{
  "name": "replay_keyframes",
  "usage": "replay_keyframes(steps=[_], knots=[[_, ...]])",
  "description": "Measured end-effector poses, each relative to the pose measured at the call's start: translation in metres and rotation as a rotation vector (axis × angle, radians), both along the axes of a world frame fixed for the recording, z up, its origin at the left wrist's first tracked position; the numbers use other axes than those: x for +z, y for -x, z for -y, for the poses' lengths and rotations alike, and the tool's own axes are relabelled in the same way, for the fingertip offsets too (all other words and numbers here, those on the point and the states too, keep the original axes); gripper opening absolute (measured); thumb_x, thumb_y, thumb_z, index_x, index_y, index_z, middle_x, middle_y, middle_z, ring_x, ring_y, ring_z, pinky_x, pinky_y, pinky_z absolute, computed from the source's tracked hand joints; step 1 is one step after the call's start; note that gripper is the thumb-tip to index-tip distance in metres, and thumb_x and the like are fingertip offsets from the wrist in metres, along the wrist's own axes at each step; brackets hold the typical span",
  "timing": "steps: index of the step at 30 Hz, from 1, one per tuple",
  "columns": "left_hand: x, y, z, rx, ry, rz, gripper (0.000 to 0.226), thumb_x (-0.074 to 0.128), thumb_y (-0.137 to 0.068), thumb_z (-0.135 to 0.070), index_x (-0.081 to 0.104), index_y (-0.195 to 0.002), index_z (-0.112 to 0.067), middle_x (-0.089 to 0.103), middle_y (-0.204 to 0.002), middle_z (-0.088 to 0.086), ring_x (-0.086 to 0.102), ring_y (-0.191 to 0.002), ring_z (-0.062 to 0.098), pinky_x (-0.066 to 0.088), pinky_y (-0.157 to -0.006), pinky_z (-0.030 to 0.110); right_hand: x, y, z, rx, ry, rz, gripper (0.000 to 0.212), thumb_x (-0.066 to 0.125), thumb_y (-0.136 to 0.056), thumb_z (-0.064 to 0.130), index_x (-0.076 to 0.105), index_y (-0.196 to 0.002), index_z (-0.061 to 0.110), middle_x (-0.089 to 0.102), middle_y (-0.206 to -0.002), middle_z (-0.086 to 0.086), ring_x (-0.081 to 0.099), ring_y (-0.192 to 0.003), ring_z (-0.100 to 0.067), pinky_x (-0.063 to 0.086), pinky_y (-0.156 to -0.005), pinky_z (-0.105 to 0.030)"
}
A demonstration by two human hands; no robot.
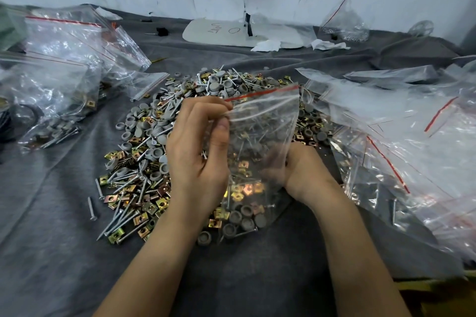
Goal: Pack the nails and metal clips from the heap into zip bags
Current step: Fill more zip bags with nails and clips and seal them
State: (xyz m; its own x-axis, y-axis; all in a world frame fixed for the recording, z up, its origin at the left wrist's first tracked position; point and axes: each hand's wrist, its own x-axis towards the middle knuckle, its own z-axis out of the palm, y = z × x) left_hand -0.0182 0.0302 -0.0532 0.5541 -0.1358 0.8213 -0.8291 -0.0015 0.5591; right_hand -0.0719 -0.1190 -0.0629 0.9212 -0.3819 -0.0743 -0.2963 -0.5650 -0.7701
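**Bag held at the mouth, part filled**

Nearest the camera, two bare forearms reach in over the grey cloth (51,239) that covers the tabletop. The left hand (198,141) is curled, and its thumb and fingertips pinch the left end of the zip bag (262,121) just under the red strip at its mouth. The right hand (296,170) holds the bag's lower right side. Its fingers pass behind the plastic and are blurred, so how tightly they close is unclear.

The bag stands tilted between the hands, with its bottom down at the near edge of the heap (144,162). It already carries nails, brass-coloured metal clips and grey caps, which have sunk to the lower half. I cannot tell whether the mouth is sealed.

The heap spreads out behind and to the left of the bag, with loose nails (121,216), metal clips (113,198) and grey caps (134,121) mixed together. Filled bags (59,80) lie further left and a pile of empty bags (412,136) lies to the right.

The likely risks:
- A nail point could pierce the thin plastic if the load is squeezed.
- The contents could spill back onto the heap if the bag tips while the strip is not pressed shut.
- A pinch at one end only may leave the seal half closed.
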Motion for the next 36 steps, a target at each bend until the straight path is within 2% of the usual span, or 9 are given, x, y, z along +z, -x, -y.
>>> replay_keyframes(steps=[4,7,12,15,19,23,25,32,36], knots=[[0.0,0.0,0.0,-0.015,0.003,-0.004,0.01,0.043,-0.094,-0.009,0.052,-0.096,-0.012,0.057,-0.098,0.008,0.056,-0.095,0.016,0.042,-0.082,0.022,-0.006,-0.005,0.004,-0.023,0.038,0.079,0.009,0.067,-0.087,0.02,0.073,-0.085,0.014,0.072,-0.089,-0.011,0.066,-0.087,-0.028,0.053,-0.084,-0.045],[0.001,0.001,0.001,-0.033,0.003,-0.01,0.01,0.043,-0.094,-0.008,0.053,-0.096,-0.012,0.058,-0.099,0.01,0.057,-0.096,0.018,0.043,-0.083,0.025,-0.008,-0.007,0.01,-0.134,0.059,0.188,0.013,0.061,-0.093,0.02,0.071,-0.098,0.013,0.07,-0.097,-0.006,0.063,-0.082,-0.018,0.053,-0.076,-0.033],[0.001,0.004,0.003,-0.034,-0.046,-0.014,0.016,0.044,-0.092,-0.009,0.059,-0.093,-0.004,0.06,-0.099,0.013,0.058,-0.096,0.018,0.044,-0.081,0.026,0.029,0.011,0.015,-0.323,-0.193,0.759,0.009,0.061,-0.092,0.027,0.067,-0.085,0.029,0.066,-0.076,0.011,0.058,-0.067,-0.006,0.048,-0.062,-0.031],[0.001,0.006,0.004,-0.038,-0.074,-0.011,0.017,0.045,-0.093,-0.011,0.061,-0.092,-0.004,0.06,-0.1,0.012,0.058,-0.097,0.015,0.043,-0.082,0.023,0.054,0.027,0.007,-0.23,-0.117,0.935,0.008,0.06,-0.09,0.028,0.066,-0.091,0.032,0.068,-0.088,0.007,0.061,-0.08,-0.006,0.051,-0.068,-0.027],[0.0,0.007,0.004,-0.089,-0.094,0.002,0.019,0.046,-0.094,-0.012,0.061,-0.091,-0.001,0.06,-0.1,0.011,0.059,-0.096,0.021,0.048,-0.08,0.032,0.064,0.031,-0.008,-0.074,0.103,0.801,0.011,0.062,-0.091,0.02,0.067,-0.096,0.027,0.063,-0.103,0.007,0.059,-0.101,-0.004,0.05,-0.083,-0.021],[0.0,0.005,0.002,-0.073,-0.072,0.0,0.017,0.045,-0.093,-0.012,0.061,-0.093,-0.004,0.06,-0.1,0.013,0.059,-0.096,0.019,0.047,-0.08,0.029,0.064,0.032,-0.008,-0.046,0.059,0.73,0.014,0.061,-0.091,0.017,0.071,-0.099,0.025,0.064,-0.109,0.005,0.058,-0.106,-0.001,0.048,-0.086,-0.017],[0.001,0.004,0.002,-0.077,-0.051,-0.002,0.014,0.045,-0.093,-0.011,0.058,-0.095,-0.009,0.06,-0.1,0.014,0.059,-0.096,0.019,0.046,-0.08,0.027,0.064,0.034,-0.003,-0.086,0.016,0.772,0.015,0.059,-0.093,0.018,0.07,-0.099,0.026,0.067,-0.108,0.002,0.061,-0.103,-0.003,0.047,-0.08,-0.011],[0.001,0.002,0.002,-0.072,-0.027,-0.004,0.013,0.044,-0.093,-0.009,0.057,-0.096,-0.009,0.06,-0.099,0.013,0.059,-0.095,0.019,0.044,-0.081,0.026,0.049,0.03,0.012,-0.21,-0.083,0.757,0.017,0.057,-0.093,0.025,0.068,-0.092,0.037,0.07,-0.093,0.014,0.064,-0.089,-0.002,0.053,-0.074,-0.026],[0.0,0.001,0.001,-0.065,-0.009,0.004,0.011,0.044,-0.094,-0.008,0.055,-0.097,-0.011,0.059,-0.099,0.01,0.058,-0.096,0.018,0.045,-0.081,0.028,0.029,0.02,0.016,-0.084,-0.122,0.338,0.023,0.066,-0.087,0.013,0.068,-0.077,0.033,0.069,-0.072,0.017,0.061,-0.065,0.004,0.044,-0.062,-0.02]])
